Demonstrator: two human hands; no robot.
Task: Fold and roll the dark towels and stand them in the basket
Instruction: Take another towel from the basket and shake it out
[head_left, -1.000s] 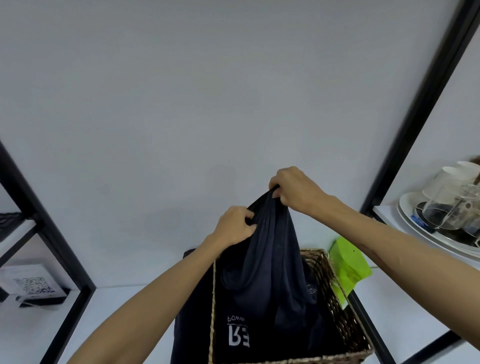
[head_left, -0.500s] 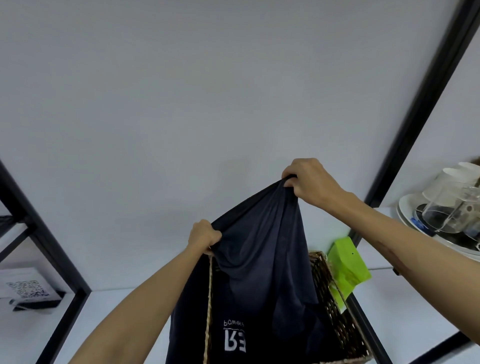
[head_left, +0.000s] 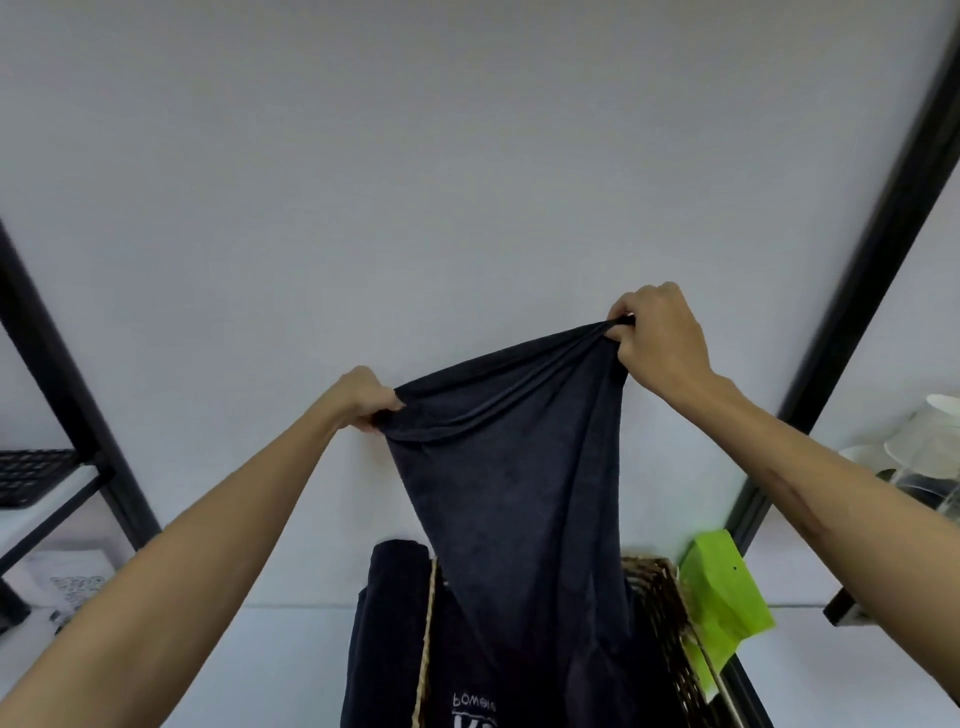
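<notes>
1. Left hand (head_left: 363, 397): grip closed on the upper edge of the dark towel (head_left: 514, 499), cloth bunched between curled fingers and thumb.
2. Right hand (head_left: 660, 338): grip likewise closed on the same upper edge, held higher than the left grip and well apart from it; the edge runs taut between the two.
3. Dark towel: hangs below both grips in front of the pale wall, narrowing downward, its lower part going into the wicker basket (head_left: 662, 618) directly beneath.
4. Basket contents: dark cloth with white lettering shows below the hanging towel; whether it is the same towel or a separate one cannot be determined at the frame edge.
5. A second dark cloth (head_left: 387, 623) drapes over the basket's left wall, below the left grip.
6. A bright green packet (head_left: 722, 608) sits just beside the basket's right rim, below the right forearm.
7. Black shelf uprights (head_left: 878, 260) stand outboard of each grip; white crockery (head_left: 930, 441), blurred, lies beyond the right arm.
</notes>
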